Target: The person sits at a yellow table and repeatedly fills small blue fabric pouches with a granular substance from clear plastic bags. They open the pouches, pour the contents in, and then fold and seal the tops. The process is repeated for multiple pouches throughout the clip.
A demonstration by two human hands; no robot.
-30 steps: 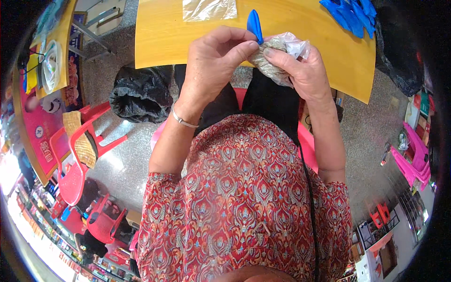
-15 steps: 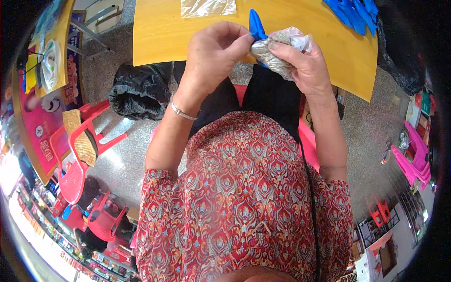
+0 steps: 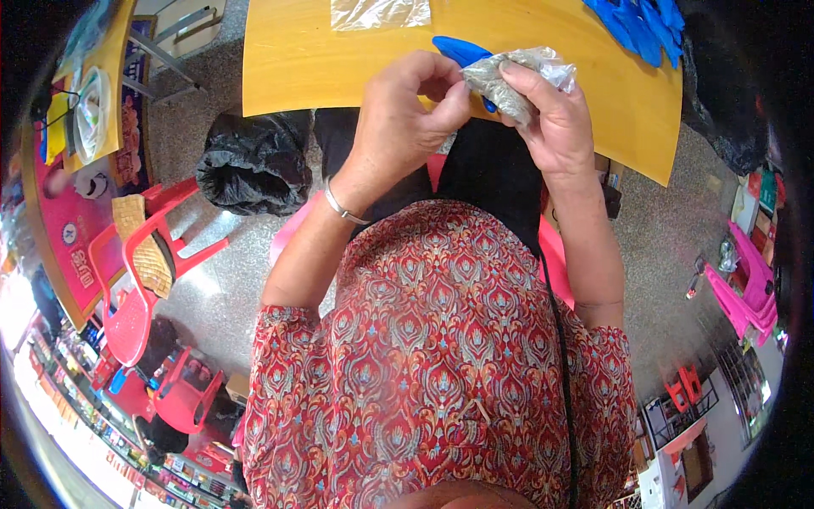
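My right hand grips a clear plastic bag packed with grey-green, dried-looking stuff, its thumb pressed on top. From behind the bag sticks out a blue piece of thin, limp material; a smaller blue bit shows below. My left hand, with a silver bangle at the wrist, is closed in a pinch against the bag's left edge. What lies between its fingertips is hidden. Both hands are held over the near edge of the yellow table.
A flat clear plastic bag lies at the table's far side, several blue pieces at its far right corner. On the floor to the left stand a black plastic bag with an open mouth and a red chair. Pink plastic chairs are at far right.
My left hand has shifted slightly right and down, to the bag's edge. The blue piece, upright before between my left fingers, now leans left above them. The bag has turned a little in my right hand.
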